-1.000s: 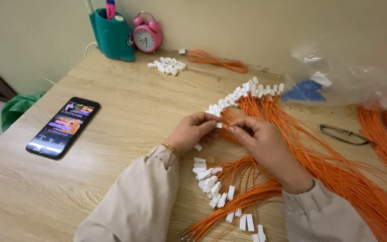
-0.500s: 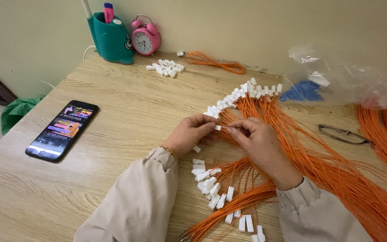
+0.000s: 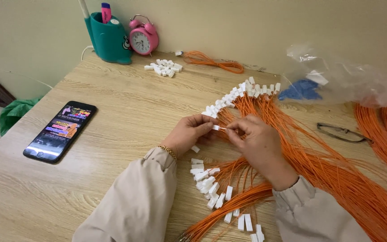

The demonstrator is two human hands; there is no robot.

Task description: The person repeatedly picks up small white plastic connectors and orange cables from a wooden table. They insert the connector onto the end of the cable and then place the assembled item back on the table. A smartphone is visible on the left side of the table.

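Two hands meet over the pale wooden table (image 3: 113,107); the left hand (image 3: 188,133) pinches a small white plastic connector (image 3: 215,127), the right hand (image 3: 257,142) pinches a thin orange wire (image 3: 223,128) at its mouth; the fine tip could bend or miss if the angle drifts; loose white connectors (image 3: 209,183) lie just below; both wrists rest low, fingers curled inward.

Orange wires (image 3: 337,179) run off frame (right, bottom edges)
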